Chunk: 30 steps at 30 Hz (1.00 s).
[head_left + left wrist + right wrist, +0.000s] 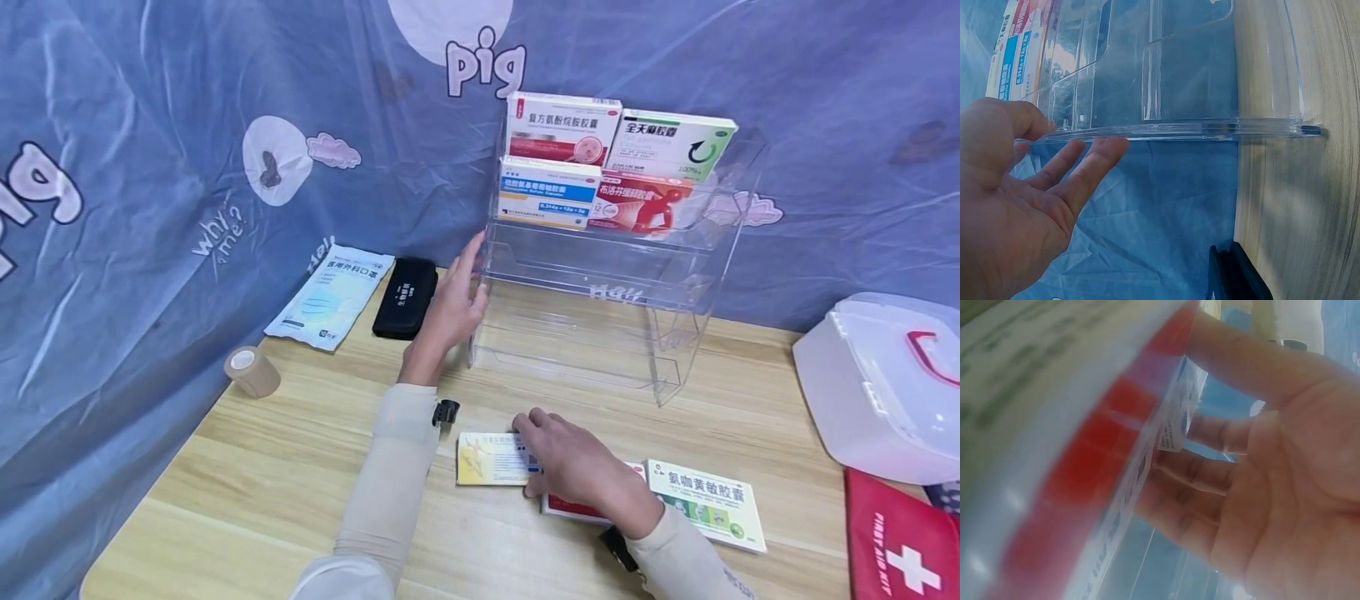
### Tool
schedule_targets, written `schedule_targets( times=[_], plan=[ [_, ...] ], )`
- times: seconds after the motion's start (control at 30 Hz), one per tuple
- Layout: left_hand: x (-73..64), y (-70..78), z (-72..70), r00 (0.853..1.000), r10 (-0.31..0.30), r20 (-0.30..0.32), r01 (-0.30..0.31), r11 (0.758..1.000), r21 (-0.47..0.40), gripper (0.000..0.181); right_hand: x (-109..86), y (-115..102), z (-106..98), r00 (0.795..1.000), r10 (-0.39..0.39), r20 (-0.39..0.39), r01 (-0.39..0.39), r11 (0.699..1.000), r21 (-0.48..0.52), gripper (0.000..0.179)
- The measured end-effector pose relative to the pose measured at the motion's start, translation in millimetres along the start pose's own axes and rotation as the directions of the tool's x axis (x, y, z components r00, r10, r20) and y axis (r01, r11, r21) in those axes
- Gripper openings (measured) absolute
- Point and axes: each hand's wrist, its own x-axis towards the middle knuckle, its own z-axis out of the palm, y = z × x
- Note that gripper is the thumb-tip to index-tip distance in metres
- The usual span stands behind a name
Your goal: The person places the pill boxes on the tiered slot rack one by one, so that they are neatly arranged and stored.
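Head view: both hands at work on a pale wooden table [315,467], blue cartoon sheet [135,167] draped behind.
Left hand [450,304], fingers straight, touches the clear rack's [600,317] left side; right hand [573,467] lies flat on a yellow box [487,458] near the front edge. White case [885,383] far right.

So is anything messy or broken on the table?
Nothing looks broken or spilled. The clear rack stands upright with four medicine boxes neatly in its top tiers. The left hand touches its side. The right hand rests on a yellow box that lies flat on the table, beside two other loose boxes.
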Motion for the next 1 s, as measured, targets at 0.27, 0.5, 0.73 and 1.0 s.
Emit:
schedule_targets(
  times=[0.27,0.5,0.73,1.0],
  plan=[
    [0.3,-0.6,0.2,1.000,-0.002,0.000,0.002,1.000,0.010,0.081,1.9,6.8,-7.9,0.996,-0.051,-0.077,0.063,0.984,0.167,0.047],
    [-0.1,0.7,0.0,1.000,-0.003,0.001,0.003,1.000,0.015,0.080,0.2,21.8,-22.2,0.970,-0.155,-0.185,0.196,0.954,0.225,0.040],
    [1.3,2.0,1.1,1.000,-0.004,0.005,0.004,1.000,0.013,0.080,-5.9,37.6,-39.2,0.953,-0.114,-0.281,0.209,0.919,0.335,0.030],
    [0.3,1.2,0.1,1.000,-0.010,-0.005,0.010,1.000,0.021,0.080,-11.1,48.7,-52.5,0.917,-0.033,-0.397,0.202,0.897,0.393,0.031]
  ],
)
